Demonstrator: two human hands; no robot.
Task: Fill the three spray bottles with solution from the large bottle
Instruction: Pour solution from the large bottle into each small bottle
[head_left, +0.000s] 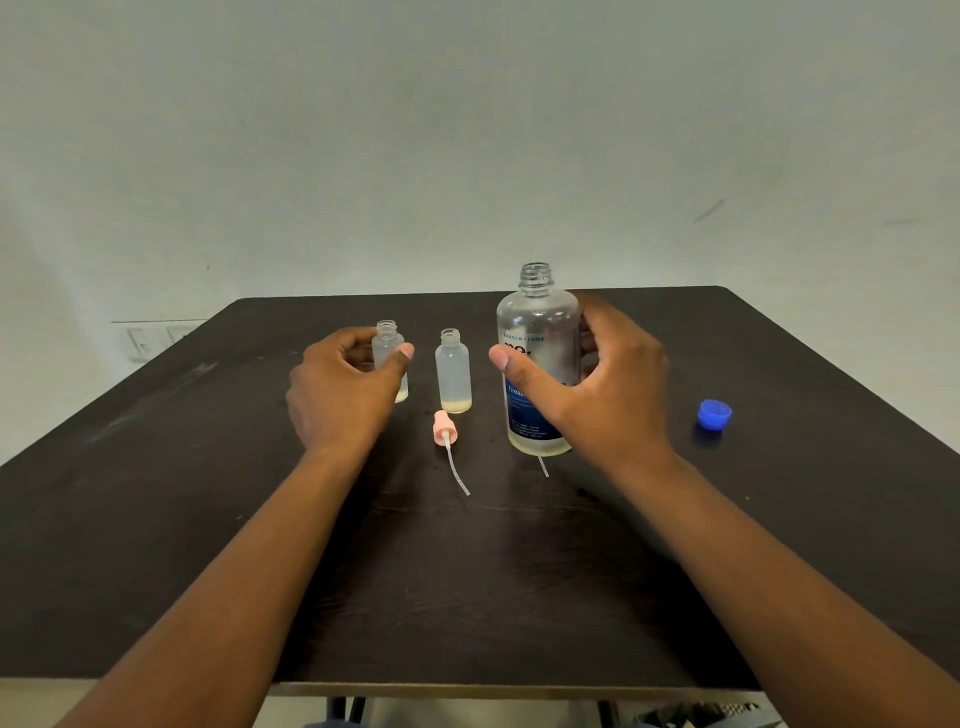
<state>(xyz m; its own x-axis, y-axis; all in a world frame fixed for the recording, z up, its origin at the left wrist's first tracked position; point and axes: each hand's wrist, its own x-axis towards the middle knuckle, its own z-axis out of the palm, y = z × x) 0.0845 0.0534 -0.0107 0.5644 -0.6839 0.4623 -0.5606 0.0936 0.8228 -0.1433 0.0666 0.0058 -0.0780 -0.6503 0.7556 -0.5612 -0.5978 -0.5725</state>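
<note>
Left hand (343, 387) holds small bottle (389, 358); right hand (597, 384) clasps large bottle (540, 358). Narrow neck: poured solution may spill.

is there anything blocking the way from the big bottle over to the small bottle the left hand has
Yes: the middle spray bottle stands upright on the table between the large bottle and the small bottle at the left hand. A lifted pour would pass above it.

Plain room: bare wall (467, 130), dark table (467, 571)
</note>
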